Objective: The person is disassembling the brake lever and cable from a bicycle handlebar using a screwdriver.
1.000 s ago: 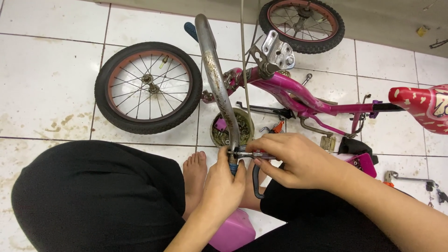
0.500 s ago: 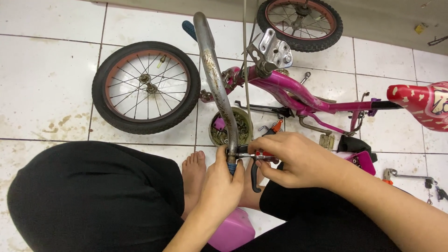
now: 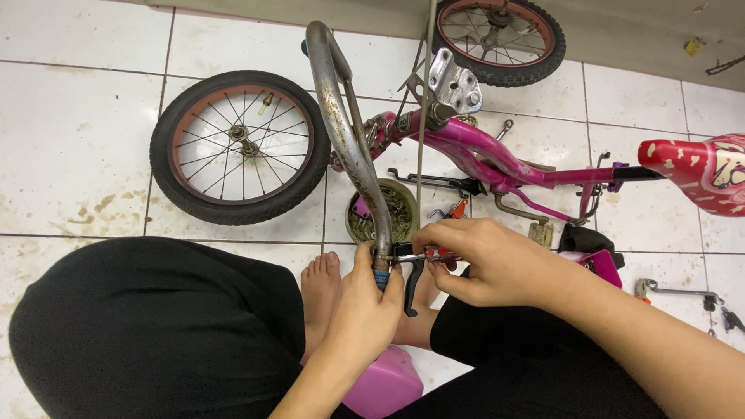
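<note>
A small pink bicycle frame (image 3: 473,151) lies on the white tiled floor with its rusty grey handlebar (image 3: 341,132) rising toward me. My left hand (image 3: 365,306) grips the near end of that handlebar. My right hand (image 3: 497,260) is closed on a screwdriver with a red handle (image 3: 423,254), its tip at the black brake lever clamp (image 3: 407,271) on the bar end. I sit cross-legged in black trousers, one bare foot (image 3: 320,299) under the bar.
A loose wheel (image 3: 237,147) lies flat at the left, a second wheel (image 3: 497,35) at the top. A round tin of small parts (image 3: 388,213) sits by the handlebar. The red patterned saddle (image 3: 702,171) is at the right, tools (image 3: 683,293) beyond my right arm, a pink stool (image 3: 384,380) under me.
The view has shifted slightly. Both hands stay at the handlebar end, the right hand working the screwdriver at the brake lever clamp.
</note>
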